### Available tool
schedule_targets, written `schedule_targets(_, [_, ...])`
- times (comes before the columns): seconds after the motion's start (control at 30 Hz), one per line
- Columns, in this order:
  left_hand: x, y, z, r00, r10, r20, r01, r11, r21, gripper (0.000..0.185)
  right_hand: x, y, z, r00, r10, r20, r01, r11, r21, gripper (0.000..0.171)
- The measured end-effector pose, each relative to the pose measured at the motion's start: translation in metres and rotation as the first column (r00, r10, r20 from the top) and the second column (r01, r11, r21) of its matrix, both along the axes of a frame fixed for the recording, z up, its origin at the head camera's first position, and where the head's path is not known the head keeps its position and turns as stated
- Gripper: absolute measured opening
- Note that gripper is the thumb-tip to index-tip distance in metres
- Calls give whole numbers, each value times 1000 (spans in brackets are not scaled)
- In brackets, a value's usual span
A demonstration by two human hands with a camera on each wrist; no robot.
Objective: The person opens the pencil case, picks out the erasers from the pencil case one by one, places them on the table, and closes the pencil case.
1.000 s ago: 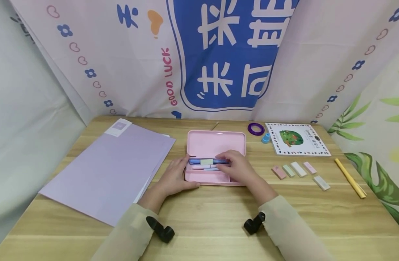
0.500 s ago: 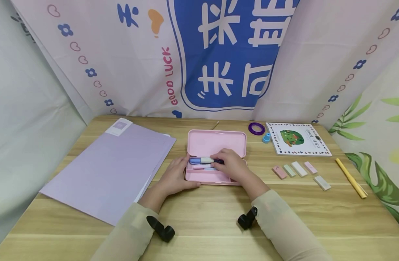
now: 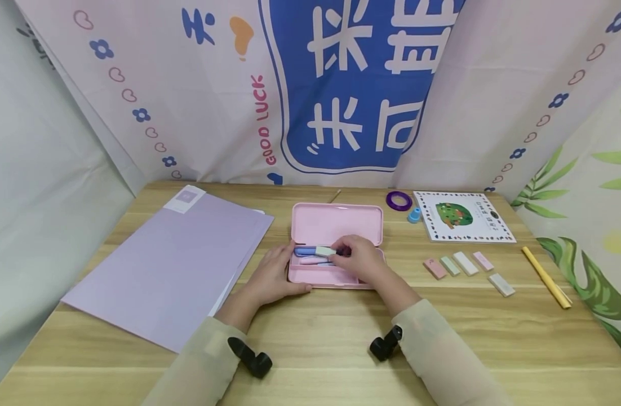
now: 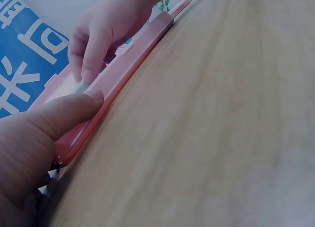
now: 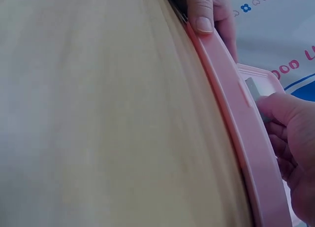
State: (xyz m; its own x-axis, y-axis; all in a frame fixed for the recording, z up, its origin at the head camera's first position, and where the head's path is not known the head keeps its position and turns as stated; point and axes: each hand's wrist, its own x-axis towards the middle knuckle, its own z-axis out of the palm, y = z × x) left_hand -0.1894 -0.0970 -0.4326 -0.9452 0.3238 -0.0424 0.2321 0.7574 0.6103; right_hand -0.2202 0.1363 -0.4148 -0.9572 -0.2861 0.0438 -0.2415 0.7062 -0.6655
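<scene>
A pink pencil case (image 3: 323, 276) lies with its lid raised in the middle of the table. My left hand (image 3: 271, 276) holds its left end, thumb along the front wall and fingers on the far side. Between the thumb and fingers of my right hand (image 3: 360, 258) is a pale green eraser (image 3: 324, 251), just over the pens inside. A blue pen (image 3: 303, 252) and a pink pen (image 3: 313, 260) lie in the case, their right ends hidden by my right hand. In the right wrist view the eraser (image 5: 254, 90) shows above the front wall.
A large lilac folder (image 3: 168, 270) covers the left of the table. To the right are several erasers (image 3: 464, 263), a white booklet (image 3: 462, 217), a purple tape roll (image 3: 399, 201), a small blue object (image 3: 414, 215) and a yellow roll (image 3: 545, 277). A thin stick (image 3: 334, 195) lies behind the case.
My right hand first hovers over the pens, then pinches the eraser. The eraser has shifted slightly to the right and tilted. My left hand stays on the case.
</scene>
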Motion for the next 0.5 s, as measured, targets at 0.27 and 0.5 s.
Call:
schedule_targets(0.27, [-1,1,-2,1000,-4,-5,4,1000,-4,115,18,40,4,997,-79,-16,77,994,-75,38])
schedule_targets(0.5, [-1,1,-1,1000,0,-5,0,1000,-7,115,41,96,3,968,-220,-122,211,974,-80,31])
